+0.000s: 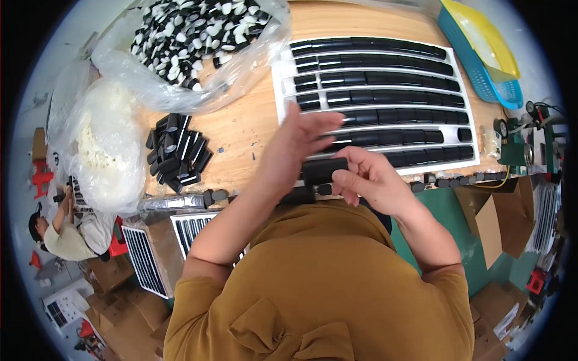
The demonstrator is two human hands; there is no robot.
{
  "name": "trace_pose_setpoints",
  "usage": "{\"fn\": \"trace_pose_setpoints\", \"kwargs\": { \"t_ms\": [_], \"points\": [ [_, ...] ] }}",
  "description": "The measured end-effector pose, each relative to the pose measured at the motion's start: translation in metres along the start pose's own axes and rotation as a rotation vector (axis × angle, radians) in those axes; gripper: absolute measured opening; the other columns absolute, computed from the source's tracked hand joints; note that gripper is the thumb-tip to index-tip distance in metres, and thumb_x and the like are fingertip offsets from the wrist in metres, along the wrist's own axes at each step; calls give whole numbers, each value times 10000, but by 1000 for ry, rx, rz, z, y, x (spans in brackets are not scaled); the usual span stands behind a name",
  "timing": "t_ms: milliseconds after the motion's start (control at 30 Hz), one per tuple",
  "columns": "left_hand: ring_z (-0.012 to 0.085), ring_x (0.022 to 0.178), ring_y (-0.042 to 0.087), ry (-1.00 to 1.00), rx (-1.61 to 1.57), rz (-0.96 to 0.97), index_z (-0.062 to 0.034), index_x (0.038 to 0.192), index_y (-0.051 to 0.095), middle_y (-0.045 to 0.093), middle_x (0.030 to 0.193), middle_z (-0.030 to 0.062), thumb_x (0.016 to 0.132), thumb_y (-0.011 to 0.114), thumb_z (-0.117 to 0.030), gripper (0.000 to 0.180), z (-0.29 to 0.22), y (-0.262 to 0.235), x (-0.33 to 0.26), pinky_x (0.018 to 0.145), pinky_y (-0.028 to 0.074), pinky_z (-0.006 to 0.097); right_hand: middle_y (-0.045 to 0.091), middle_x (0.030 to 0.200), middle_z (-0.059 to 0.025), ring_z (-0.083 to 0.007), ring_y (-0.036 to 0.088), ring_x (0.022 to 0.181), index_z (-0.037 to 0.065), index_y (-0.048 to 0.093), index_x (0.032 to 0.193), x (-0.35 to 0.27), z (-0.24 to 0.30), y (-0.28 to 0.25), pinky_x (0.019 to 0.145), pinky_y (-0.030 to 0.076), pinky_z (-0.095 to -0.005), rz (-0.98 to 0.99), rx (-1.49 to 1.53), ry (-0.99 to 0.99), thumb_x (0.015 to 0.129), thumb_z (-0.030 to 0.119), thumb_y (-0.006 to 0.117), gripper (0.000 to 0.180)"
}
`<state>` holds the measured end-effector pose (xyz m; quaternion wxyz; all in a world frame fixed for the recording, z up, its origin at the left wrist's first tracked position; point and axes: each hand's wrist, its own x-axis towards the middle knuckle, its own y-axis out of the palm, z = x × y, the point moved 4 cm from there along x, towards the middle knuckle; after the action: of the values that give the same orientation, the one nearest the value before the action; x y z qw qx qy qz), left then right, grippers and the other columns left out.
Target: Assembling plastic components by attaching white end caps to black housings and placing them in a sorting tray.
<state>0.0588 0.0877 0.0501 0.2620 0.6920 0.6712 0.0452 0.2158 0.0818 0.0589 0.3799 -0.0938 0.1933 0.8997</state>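
Just in front of my body, my right hand (368, 178) grips a short glossy black tube-shaped piece (322, 171) between thumb and fingers. My left hand (295, 143) is up beside the piece's left end, its fingers stretched out and apart over the near-left part of a white tray (472, 144). Whether the left palm touches the piece I cannot tell. Rows of similar black pieces (394, 97) lie in the tray's long slots, with short gaps in several rows. A heap of loose black pieces (178, 150) lies on the wooden table (236, 133), left of my left hand.
A clear plastic bag (241, 90) of black-and-white parts lies open at the back left. Another bag (99, 144) holds cream-coloured parts. Blue and yellow baskets (463, 57) and a green hand machine (515, 141) stand at the right. Black pieces line the table's near edge.
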Motion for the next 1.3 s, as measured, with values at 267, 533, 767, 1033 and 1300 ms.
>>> {"fn": "trace_pose_setpoints", "kwargs": {
  "t_ms": [267, 533, 767, 1033, 1300],
  "points": [
    [296, 898, 671, -129, -361, 309, 82, 969, 658, 671, 1020, 254, 930, 72, -714, 989, 5, 13, -12, 853, 516, 371, 644, 706, -37, -54, 535, 507, 6, 594, 1035, -1, 2, 18, 464, 405, -178, 38, -53, -8, 937, 98, 596, 135],
    [290, 820, 676, -105, -301, 186, 82, 911, 657, 678, 957, 257, 952, 86, -677, 950, 0, 9, -15, 809, 529, 376, 649, 705, -39, -64, 570, 524, -5, 600, 1025, 2, 10, 23, 477, 440, -184, 13, -101, -43, 932, 94, 602, 136],
    [152, 742, 637, 721, 969, -573, -34, 961, 702, 703, 853, 58, 880, 626, -83, 122, -63, -97, 60, 702, 501, 274, 624, 772, -30, -76, 564, 616, 16, 601, 1136, 12, 17, -26, 562, 463, -210, -290, -193, -207, 902, 89, 631, 247],
    [338, 726, 671, 354, 1523, -519, -38, 793, 702, 676, 750, 182, 762, 660, -160, 133, -101, -246, 107, 671, 516, 397, 585, 724, 8, -62, 519, 620, 41, 572, 1084, -56, 19, -132, 559, 407, -186, -929, -168, -372, 873, 140, 704, 268],
    [135, 607, 564, 106, 1516, -261, -22, 774, 646, 599, 635, 43, 754, 634, -129, 110, -88, -266, 126, 585, 445, 291, 580, 731, 18, -59, 539, 647, 9, 603, 1096, -117, 0, -223, 544, 400, -198, -1262, -341, -335, 842, 148, 737, 318]
  ]
}}
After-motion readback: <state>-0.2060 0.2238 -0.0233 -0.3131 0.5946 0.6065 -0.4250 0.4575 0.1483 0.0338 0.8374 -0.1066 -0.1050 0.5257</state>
